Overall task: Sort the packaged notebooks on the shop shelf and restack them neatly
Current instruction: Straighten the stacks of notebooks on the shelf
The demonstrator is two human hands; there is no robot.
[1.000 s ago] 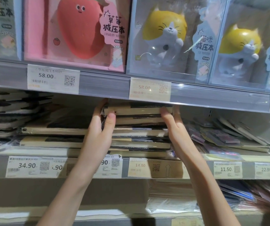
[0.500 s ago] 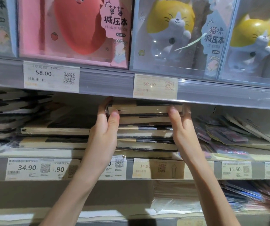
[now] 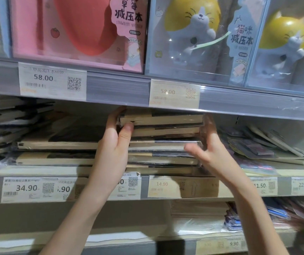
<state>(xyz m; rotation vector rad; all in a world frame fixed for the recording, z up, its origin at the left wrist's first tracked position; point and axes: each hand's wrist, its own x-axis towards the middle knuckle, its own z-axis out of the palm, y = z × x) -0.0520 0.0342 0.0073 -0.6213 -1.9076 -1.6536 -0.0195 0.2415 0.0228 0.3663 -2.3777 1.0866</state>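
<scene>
Bracketing the wrapped notebook stack (image 3: 163, 142) on the middle shelf (image 3: 37, 171), long axis left-right: left hand (image 3: 113, 144) grips the top notebook's (image 3: 161, 119) left end, right hand (image 3: 205, 152) loosely cups the right ends, upper shelf rail (image 3: 118, 89) overhanging, loose packets (image 3: 257, 147) crowding right.

A grey shop shelving unit is seen close up, with its upper shelf edge (image 3: 118, 87) running across from nine to three o'clock and a lower shelf edge (image 3: 166, 188) set beneath it toward six o'clock. Paper price labels (image 3: 52, 80) are slotted into both edge strips, and a third strip (image 3: 221, 244) with more labels is glimpsed at five o'clock. At twelve o'clock, a pink boxed toy (image 3: 79, 34) and clear boxed cat figures (image 3: 193, 35) are lined along the top shelf under soft, even indoor light.
</scene>
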